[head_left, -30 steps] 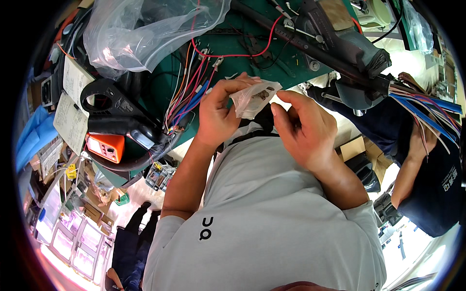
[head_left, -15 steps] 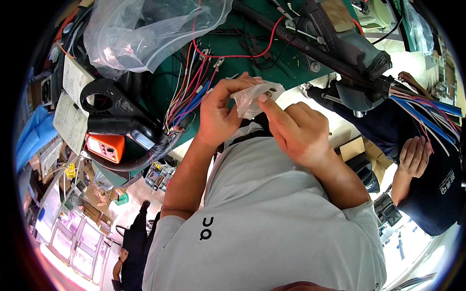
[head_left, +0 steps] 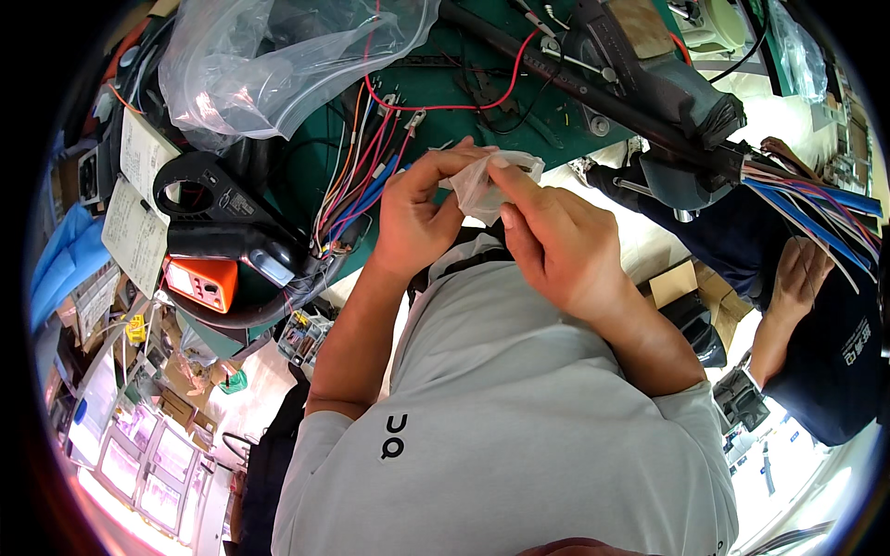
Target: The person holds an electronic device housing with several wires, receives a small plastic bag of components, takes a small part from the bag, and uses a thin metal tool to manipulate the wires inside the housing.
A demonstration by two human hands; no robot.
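Note:
A small clear plastic bag (head_left: 475, 196) is between my hands, above the near edge of the green work mat (head_left: 417, 83). My left hand (head_left: 419, 208) is closed on the bag's left side, thumb below and fingers curled over the top. My right hand (head_left: 570, 246) lays its stretched index finger against the bag's upper part, near its mouth. The right thumb stands apart from that finger, below it. The other right fingers are partly hidden, and the bag's contents do not show clearly. Just left of my left hand are several coloured wires (head_left: 357, 190) with metal terminals.
A large clear zip bag (head_left: 278, 69) lies at the far left. Nearer are a black ring-shaped device (head_left: 218, 199), an orange meter (head_left: 199, 283) and an open notebook (head_left: 134, 222). Pliers (head_left: 487, 97) and a thick black cable (head_left: 575, 83) lie ahead. At right, a person's hand (head_left: 799, 278) is near wires.
My right index finger has shifted over the bag's upper part, and its thumb now shows apart. The bag has changed shape. The hand at right has moved up slightly.

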